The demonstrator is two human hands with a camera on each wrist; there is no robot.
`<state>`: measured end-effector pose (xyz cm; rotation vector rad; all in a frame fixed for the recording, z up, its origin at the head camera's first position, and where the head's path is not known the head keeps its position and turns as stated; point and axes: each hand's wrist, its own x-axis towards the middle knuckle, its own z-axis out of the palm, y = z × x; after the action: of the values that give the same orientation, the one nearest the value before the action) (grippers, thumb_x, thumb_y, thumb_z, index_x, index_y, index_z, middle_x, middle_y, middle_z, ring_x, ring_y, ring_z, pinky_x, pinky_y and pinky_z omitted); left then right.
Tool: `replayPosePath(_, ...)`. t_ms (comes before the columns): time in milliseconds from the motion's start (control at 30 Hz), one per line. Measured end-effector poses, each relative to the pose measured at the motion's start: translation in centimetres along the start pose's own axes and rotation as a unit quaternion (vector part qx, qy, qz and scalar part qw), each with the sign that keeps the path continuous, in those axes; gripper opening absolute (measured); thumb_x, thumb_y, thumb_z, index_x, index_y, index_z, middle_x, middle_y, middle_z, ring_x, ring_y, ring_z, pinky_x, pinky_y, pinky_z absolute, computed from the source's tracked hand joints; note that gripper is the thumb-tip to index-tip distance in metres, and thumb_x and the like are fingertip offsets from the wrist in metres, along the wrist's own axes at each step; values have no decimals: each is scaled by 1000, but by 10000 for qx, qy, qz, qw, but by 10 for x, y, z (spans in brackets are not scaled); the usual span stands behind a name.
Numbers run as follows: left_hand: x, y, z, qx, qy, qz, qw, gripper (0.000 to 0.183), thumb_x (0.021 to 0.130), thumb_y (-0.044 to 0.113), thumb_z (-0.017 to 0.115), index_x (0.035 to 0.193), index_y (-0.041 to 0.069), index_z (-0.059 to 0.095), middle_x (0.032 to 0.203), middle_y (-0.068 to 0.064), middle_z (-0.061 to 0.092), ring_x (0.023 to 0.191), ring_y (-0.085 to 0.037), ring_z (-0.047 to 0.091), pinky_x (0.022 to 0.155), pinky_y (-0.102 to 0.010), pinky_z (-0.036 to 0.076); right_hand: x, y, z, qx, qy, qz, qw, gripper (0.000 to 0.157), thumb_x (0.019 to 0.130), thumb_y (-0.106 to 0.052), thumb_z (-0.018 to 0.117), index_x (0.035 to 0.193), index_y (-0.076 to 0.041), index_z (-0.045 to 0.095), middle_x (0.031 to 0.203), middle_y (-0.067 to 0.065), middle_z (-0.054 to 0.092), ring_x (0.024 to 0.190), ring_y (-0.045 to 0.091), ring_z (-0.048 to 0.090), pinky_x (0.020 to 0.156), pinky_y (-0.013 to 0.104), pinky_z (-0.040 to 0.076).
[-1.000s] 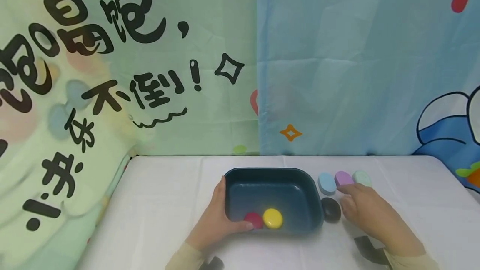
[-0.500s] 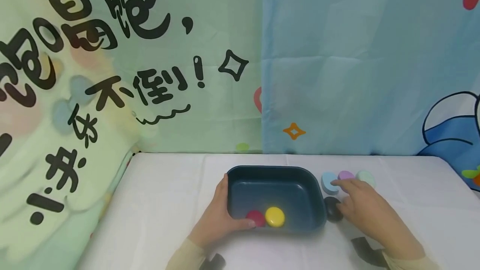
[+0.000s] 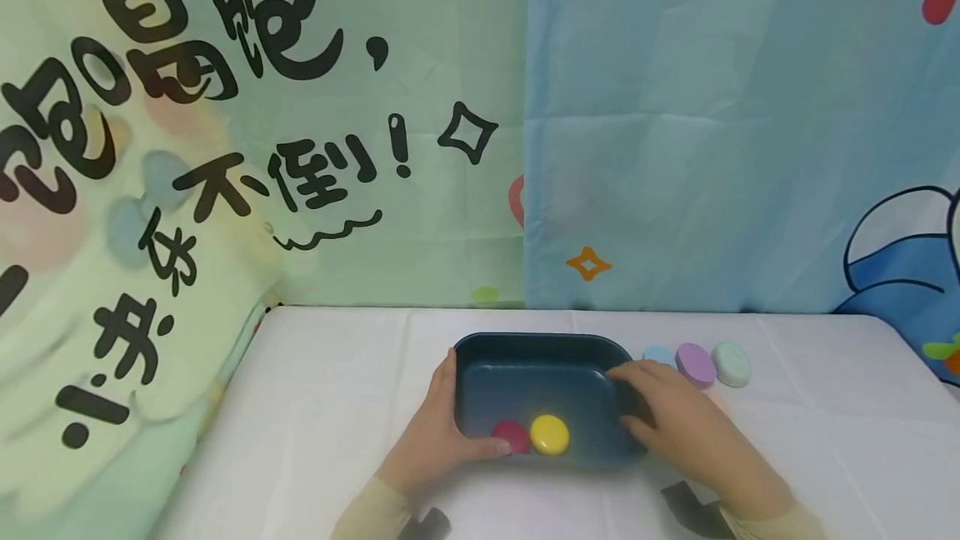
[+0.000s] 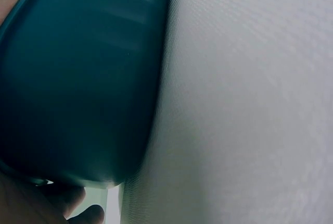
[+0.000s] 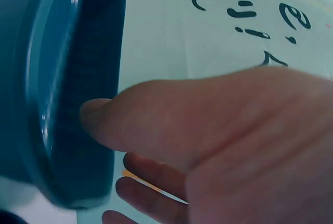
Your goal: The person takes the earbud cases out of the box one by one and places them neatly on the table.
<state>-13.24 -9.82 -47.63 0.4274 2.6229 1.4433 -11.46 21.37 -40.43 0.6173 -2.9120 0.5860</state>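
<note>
A dark blue rectangular tub (image 3: 540, 398) stands on the white cloth. My left hand (image 3: 442, 436) grips its left end, thumb over the front rim near a red disc (image 3: 513, 436) inside. Beside that lies a yellow disc (image 3: 550, 435). My right hand (image 3: 678, 423) is at the tub's right end, with index finger and thumb tips over the rim. In the right wrist view the thumb (image 5: 104, 117) overlaps the tub, the other fingers are loosely bent, and nothing shows between them. A light blue disc (image 3: 658, 354) is partly covered by this hand.
Right of the tub lie a purple disc (image 3: 696, 365) and a light green disc (image 3: 732, 364). A peach disc (image 3: 718, 402) shows just past the right hand. Printed fabric (image 3: 675, 148) hangs behind the table's back edge.
My right hand has moved left from the loose discs to the tub's right end, uncovering the purple and light green discs and hiding the black one. The left hand keeps its grip.
</note>
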Motion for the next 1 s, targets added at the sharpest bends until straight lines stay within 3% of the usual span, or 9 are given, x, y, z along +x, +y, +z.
replayPosePath(400, 0, 1, 1, -51, 32, 69, 10000, 133, 70, 48, 90, 162, 5, 4, 166, -11, 15, 148, -31, 26, 115, -52, 30, 12, -18, 14, 46, -187, -417, 9989, 50, 76, -3, 84, 122, -3, 65, 123, 15, 63, 113, 35, 61, 93, 51, 52)
replayPosePath(633, 0, 1, 0, -61, 72, 168, 9998, 133, 69, 48, 90, 161, 3, 5, 166, -12, 17, 147, -31, 28, 115, -53, 32, 19, -27, 20, 215, -553, -377, 9975, 49, 77, -3, 83, 123, -4, 66, 123, 13, 63, 114, 34, 60, 94, 51, 51)
replayPosePath(1000, 1, 1, 0, -46, 27, 45, 10000, 133, 70, 48, 90, 161, 4, 4, 166, -12, 15, 148, -31, 26, 115, -53, 30, 23, -34, 29, 283, -493, -577, 9967, 47, 76, -4, 81, 121, -6, 67, 122, 11, 64, 115, 32, 59, 96, 50, 51)
